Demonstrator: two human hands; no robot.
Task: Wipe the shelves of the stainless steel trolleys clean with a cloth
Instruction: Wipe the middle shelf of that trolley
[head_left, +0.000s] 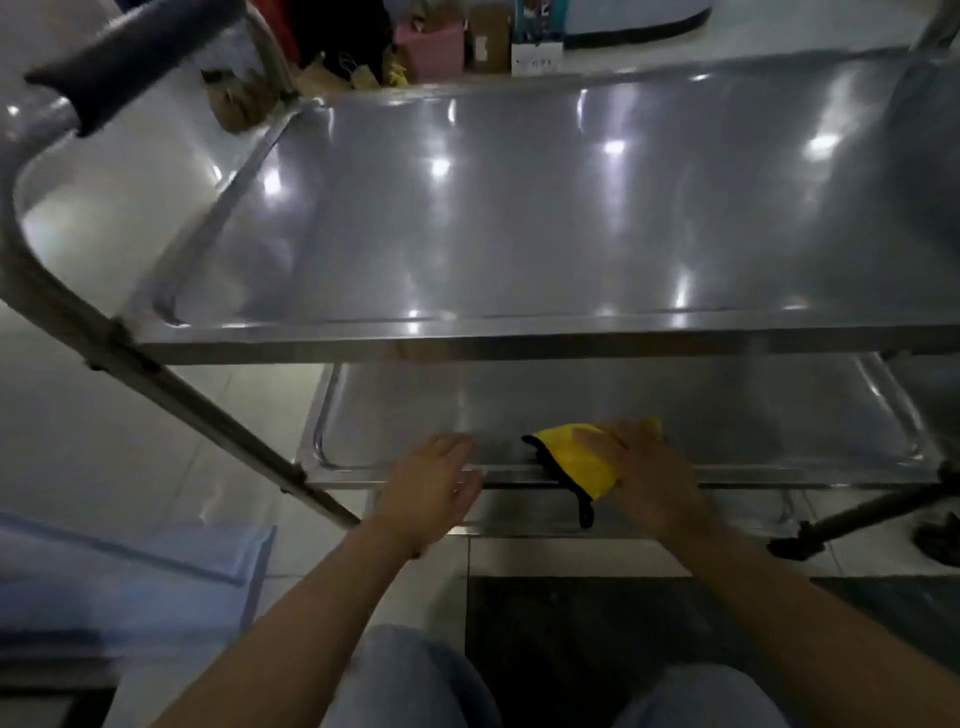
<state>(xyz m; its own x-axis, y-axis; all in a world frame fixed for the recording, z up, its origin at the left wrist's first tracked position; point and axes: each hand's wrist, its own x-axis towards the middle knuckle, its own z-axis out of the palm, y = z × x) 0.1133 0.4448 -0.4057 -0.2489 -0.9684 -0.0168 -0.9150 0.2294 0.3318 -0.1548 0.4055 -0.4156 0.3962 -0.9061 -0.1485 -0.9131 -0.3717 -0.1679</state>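
Observation:
A stainless steel trolley fills the view, its shiny top shelf (545, 208) above a lower shelf (701, 410). A yellow cloth with a black edge (576, 457) lies over the lower shelf's front rim. My right hand (644, 478) presses flat on the cloth, fingers spread toward the shelf. My left hand (431, 483) rests on the same front rim to the left of the cloth, fingers relaxed and holding nothing.
The trolley's black-gripped handle (130, 57) and slanted steel leg (208, 410) stand at left. A black caster (795, 545) is at lower right. Boxes and a pink bin (431, 47) sit on the floor beyond. A blue panel (130, 571) lies at left.

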